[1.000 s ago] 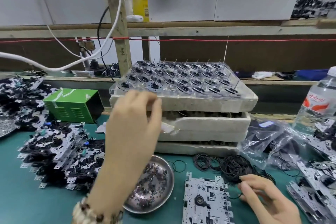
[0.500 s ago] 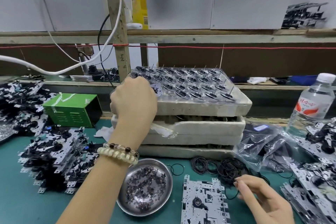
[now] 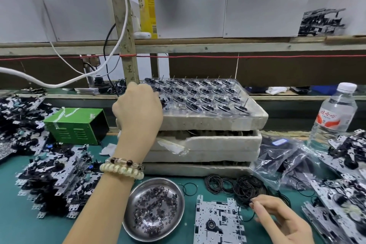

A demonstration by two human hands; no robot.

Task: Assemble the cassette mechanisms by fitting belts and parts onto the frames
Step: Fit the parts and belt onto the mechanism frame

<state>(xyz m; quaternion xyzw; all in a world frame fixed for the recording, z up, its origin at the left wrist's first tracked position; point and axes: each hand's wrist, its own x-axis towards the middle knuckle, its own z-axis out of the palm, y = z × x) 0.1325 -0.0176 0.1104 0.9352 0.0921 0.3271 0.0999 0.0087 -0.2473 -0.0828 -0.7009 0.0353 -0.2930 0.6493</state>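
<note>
We list: green vented box (image 3: 76, 126), left, mid-bench; clear water bottle (image 3: 334, 115), upright, far right; yellow bottle (image 3: 146, 6), upright on the far shelf beside the wooden post (image 3: 129, 71); white cable (image 3: 59, 85) draped far left.

The green surface (image 3: 23, 230) carries a steel dish (image 3: 156, 179), one metal frame (image 3: 217, 222) beside it, a heap of black belts (image 3: 245, 188), stacked foam trays (image 3: 208, 152), a green box (image 3: 75, 125) and piles of mechanisms (image 3: 53, 180) at left.

Metal frame (image 3: 215, 212), glossy dish (image 3: 174, 186), rough foam trays (image 3: 208, 123)
</note>
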